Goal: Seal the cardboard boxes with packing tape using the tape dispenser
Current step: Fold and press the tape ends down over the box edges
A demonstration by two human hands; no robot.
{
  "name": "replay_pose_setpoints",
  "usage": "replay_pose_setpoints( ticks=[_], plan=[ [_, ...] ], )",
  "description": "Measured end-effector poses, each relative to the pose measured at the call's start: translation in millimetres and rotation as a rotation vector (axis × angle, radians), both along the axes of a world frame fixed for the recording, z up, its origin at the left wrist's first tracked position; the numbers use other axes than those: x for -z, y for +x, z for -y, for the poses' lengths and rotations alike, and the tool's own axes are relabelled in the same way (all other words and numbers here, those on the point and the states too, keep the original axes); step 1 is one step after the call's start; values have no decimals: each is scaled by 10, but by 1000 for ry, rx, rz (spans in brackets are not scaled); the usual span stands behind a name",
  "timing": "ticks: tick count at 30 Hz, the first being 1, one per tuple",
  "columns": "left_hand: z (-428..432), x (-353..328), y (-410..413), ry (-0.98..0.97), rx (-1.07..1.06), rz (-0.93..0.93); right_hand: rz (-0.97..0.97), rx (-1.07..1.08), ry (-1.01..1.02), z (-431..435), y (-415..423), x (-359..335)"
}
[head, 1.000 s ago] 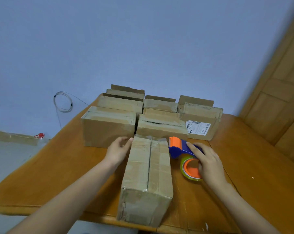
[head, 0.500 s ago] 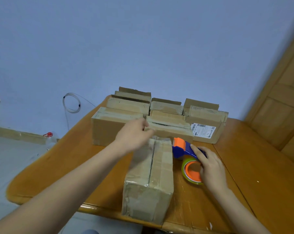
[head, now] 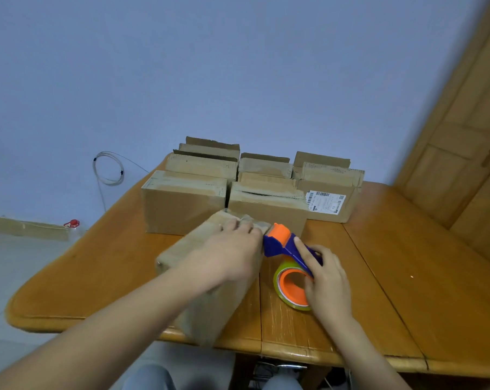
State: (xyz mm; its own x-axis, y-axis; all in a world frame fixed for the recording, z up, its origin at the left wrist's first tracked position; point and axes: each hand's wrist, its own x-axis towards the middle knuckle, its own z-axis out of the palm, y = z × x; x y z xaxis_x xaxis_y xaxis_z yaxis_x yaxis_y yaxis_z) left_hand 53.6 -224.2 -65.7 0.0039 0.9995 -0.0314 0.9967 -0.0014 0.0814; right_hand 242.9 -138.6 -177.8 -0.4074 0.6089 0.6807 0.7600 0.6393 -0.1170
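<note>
While left hand (head: 232, 254) presses box (head: 210, 313), right fingers (head: 301, 250) grip dispenser (head: 280, 243)

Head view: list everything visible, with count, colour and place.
near box: one, brown, front of table
stacked boxes: about eight, brown, back of table
label: one, white, on the rightmost stacked box
tape dispenser: one, blue and orange, holding a tape roll, right of near box
table: one, orange-brown wood
wire coil: one, pale, against the wall at left
door: one, wooden, far right
left hand: rests on near box's far end
right hand: grips tape dispenser
</note>
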Motion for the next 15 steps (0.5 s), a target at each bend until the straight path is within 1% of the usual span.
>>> replay_pose_setpoints(
  ticks=[3,5,8,11,15],
  plan=[
    [80,25,-242,57,69,-17,-12,25,4,230,-169,14],
    [112,54,-342,75,85,8,-39,59,-18,341,-273,10],
    [119,68,-416,86,58,13,-78,72,-66,446,-417,4],
    [63,83,-498,114,4,18,-115,35,-135,499,-557,-10],
    [-13,207,-564,180,-32,-89,-107,6,-186,460,-718,-40]
  ],
)
